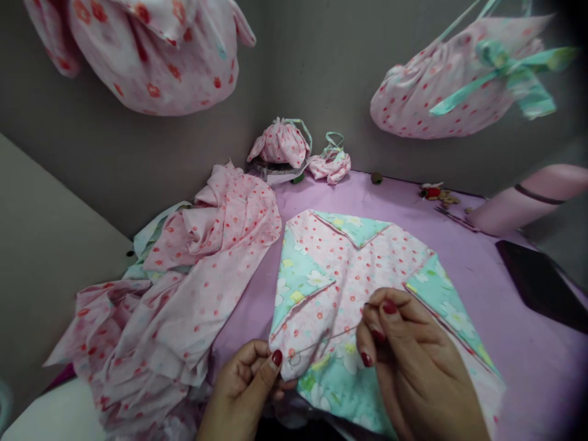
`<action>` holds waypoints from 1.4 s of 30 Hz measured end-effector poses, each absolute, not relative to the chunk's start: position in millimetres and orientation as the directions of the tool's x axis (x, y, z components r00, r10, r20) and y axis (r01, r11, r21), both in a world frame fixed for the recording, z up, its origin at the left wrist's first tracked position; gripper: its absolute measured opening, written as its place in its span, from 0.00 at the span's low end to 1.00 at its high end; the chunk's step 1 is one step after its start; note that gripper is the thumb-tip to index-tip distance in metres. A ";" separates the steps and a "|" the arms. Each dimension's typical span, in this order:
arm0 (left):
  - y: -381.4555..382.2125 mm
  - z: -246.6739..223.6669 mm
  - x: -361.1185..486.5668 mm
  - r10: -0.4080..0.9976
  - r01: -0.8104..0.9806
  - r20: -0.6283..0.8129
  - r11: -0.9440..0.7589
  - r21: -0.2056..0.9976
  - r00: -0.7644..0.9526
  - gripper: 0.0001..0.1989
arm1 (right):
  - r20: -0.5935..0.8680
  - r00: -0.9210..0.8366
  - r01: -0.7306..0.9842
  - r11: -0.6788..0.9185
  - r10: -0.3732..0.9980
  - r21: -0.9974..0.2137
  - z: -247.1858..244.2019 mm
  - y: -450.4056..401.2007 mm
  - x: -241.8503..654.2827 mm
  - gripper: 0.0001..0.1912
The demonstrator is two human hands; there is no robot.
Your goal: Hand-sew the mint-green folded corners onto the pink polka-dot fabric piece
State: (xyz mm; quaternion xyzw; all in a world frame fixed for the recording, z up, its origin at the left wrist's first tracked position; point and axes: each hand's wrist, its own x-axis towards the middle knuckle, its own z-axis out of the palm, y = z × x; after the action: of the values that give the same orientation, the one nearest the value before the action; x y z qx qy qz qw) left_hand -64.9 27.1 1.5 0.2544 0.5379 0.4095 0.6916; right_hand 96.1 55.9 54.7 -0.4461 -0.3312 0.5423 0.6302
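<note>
A piece of pink floral fabric (pixel 356 275) lies in front of me, its corners turned over to show a mint-green flowered side. My left hand (pixel 252 383) pinches the near-left edge of this fabric between thumb and forefinger. From the cloth beside that thumb, a thin sewing thread (pixel 328 339) runs taut up to my right hand (pixel 404 349). The right fingers are closed in a pinch above the fabric. A small dark tip at them looks like a sewing needle (pixel 366 304); most of it is hidden by the fingers.
Crumpled pink cloth (pixel 220 288) is heaped on the left of the purple tabletop (pixel 482 288). Small drawstring pouches (pixel 282 146) stand at the back. Two larger fabric bags hang above. A pink bottle (pixel 528 202), scissors (pixel 454 218) and a dark phone-like slab (pixel 542 285) are right.
</note>
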 end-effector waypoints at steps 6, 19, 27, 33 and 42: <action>29.4 7.0 -64.5 0.842 -0.325 -0.533 0.530 0.783 0.086 0.13 | 0.145 0.484 -0.292 0.316 0.863 -0.903 70.5 59.5 115.5 0.07; 27.1 5.6 -66.0 0.843 -0.302 -0.532 0.528 0.794 0.077 0.12 | 0.053 -0.005 0.063 0.053 0.999 -0.997 44.4 44.9 97.0 0.08; 29.8 11.2 -65.6 0.848 -0.258 -0.529 0.520 0.814 0.040 0.10 | -0.027 -0.302 0.343 0.083 0.953 -0.936 25.0 37.3 87.8 0.13; 28.6 10.6 -67.2 0.858 -0.300 -0.512 0.499 0.813 0.038 0.07 | 0.081 -0.311 0.380 0.202 0.947 -0.903 25.0 39.5 88.2 0.12; 28.3 6.4 -67.6 0.860 -0.349 -0.509 0.488 0.800 0.036 0.07 | 0.132 -0.297 0.501 0.272 0.946 -0.821 14.9 30.8 82.5 0.09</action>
State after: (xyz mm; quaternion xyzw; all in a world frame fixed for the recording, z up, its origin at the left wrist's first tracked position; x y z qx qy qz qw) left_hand -67.6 28.3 6.4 0.2401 0.5326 0.4453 0.6786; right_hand 82.5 30.8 14.9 -0.4964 -0.7288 0.3430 0.3238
